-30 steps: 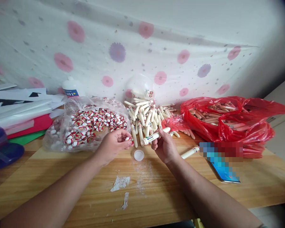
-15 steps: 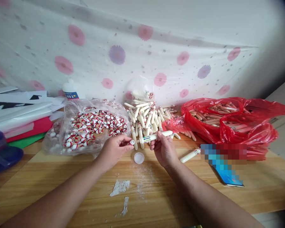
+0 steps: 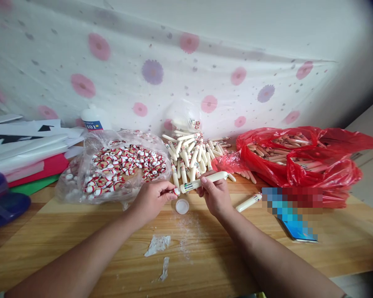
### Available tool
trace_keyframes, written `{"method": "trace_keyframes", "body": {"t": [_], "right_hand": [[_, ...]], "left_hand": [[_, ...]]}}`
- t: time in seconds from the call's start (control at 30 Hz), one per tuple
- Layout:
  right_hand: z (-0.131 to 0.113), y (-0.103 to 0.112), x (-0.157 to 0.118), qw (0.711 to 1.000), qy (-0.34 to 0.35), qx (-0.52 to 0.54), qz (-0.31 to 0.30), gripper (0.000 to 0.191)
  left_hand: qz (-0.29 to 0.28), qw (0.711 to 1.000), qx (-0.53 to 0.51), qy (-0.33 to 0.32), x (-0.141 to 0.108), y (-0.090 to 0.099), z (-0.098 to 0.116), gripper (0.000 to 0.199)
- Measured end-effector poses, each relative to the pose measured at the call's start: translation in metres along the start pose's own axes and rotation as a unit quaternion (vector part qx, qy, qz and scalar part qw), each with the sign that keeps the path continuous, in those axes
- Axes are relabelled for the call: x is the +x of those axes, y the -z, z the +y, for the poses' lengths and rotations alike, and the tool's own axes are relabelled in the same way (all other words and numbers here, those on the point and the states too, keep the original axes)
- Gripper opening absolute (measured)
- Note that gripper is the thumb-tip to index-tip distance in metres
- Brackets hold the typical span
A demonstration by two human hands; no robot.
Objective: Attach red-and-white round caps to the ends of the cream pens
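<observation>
My right hand (image 3: 216, 192) grips a cream multi-colour pen (image 3: 209, 179), its end with the coloured sliders pointing left and slightly down. Between the thumb and fingers of my left hand (image 3: 153, 196) is a small red and white figure topper (image 3: 176, 191). The topper is close to the slider end of the pen; whether they touch I cannot tell. Just below them on the table lies a small round white cap (image 3: 182, 206). Behind my hands is a heap of similar cream pens (image 3: 192, 153). A clear bag (image 3: 81, 165) to the left holds many red, white and brown toppers (image 3: 112, 167).
A red plastic bag (image 3: 323, 174) of pens stands at the right. Near it lie a loose pen (image 3: 248, 203) and a blue flat object (image 3: 298, 227), partly pixelated. Plastic scraps (image 3: 157, 245) lie in front. A white bottle (image 3: 92, 118) and papers (image 3: 25, 145) are at the back left.
The slider end of the pen has tipped downward and turned a little. My left hand has shifted slightly right and down with the topper, whose facing has changed.
</observation>
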State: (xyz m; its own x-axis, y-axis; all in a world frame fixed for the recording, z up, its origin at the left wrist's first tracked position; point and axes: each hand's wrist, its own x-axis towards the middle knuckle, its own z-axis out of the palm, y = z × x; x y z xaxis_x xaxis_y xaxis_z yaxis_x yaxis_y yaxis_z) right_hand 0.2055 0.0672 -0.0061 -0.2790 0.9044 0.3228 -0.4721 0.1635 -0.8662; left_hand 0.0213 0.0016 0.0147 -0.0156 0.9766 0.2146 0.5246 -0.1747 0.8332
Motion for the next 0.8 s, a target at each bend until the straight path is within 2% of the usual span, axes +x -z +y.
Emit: {"method": "trace_keyframes", "body": {"t": [0.17, 0.3, 0.37, 0.47, 0.57, 0.63, 0.67, 0.73, 0.8], "right_hand": [[0.003, -0.002, -0.006, 0.996, 0.047, -0.068, -0.036, 0.021], [-0.004, -0.008, -0.008, 0.985, 0.090, -0.137, -0.053, 0.024], [-0.008, -0.009, -0.010, 0.984, 0.084, -0.143, -0.059, 0.025], [-0.007, -0.006, -0.008, 0.994, 0.027, -0.098, -0.050, 0.024], [-0.003, 0.000, 0.013, 0.999, -0.012, -0.051, -0.006, 0.022], [-0.005, 0.005, 0.041, 0.996, 0.017, -0.078, 0.050, 0.019], [-0.008, 0.008, 0.056, 0.990, 0.036, -0.121, 0.067, 0.021], [-0.017, 0.016, 0.085, 0.966, 0.052, -0.247, 0.056, 0.041], [-0.031, 0.030, 0.103, 0.908, 0.040, -0.417, -0.012, 0.056]], "left_hand": [[-0.004, 0.998, 0.051, -0.040, -0.003, 0.000, 0.005, 0.005], [-0.022, 0.999, 0.011, -0.031, -0.008, -0.005, 0.006, 0.005], [-0.024, 0.999, -0.029, -0.004, -0.008, -0.007, 0.004, 0.007], [-0.012, 0.999, -0.032, 0.000, -0.003, -0.005, -0.004, 0.014], [0.041, 0.999, 0.011, 0.013, 0.005, 0.005, -0.017, 0.022], [0.088, 0.995, 0.025, 0.041, 0.011, 0.014, -0.025, 0.031], [0.101, 0.993, 0.026, 0.053, 0.013, 0.019, -0.028, 0.034], [0.119, 0.990, 0.029, 0.072, 0.017, 0.028, -0.033, 0.035], [0.137, 0.985, 0.051, 0.093, 0.020, 0.036, -0.036, 0.034]]}}
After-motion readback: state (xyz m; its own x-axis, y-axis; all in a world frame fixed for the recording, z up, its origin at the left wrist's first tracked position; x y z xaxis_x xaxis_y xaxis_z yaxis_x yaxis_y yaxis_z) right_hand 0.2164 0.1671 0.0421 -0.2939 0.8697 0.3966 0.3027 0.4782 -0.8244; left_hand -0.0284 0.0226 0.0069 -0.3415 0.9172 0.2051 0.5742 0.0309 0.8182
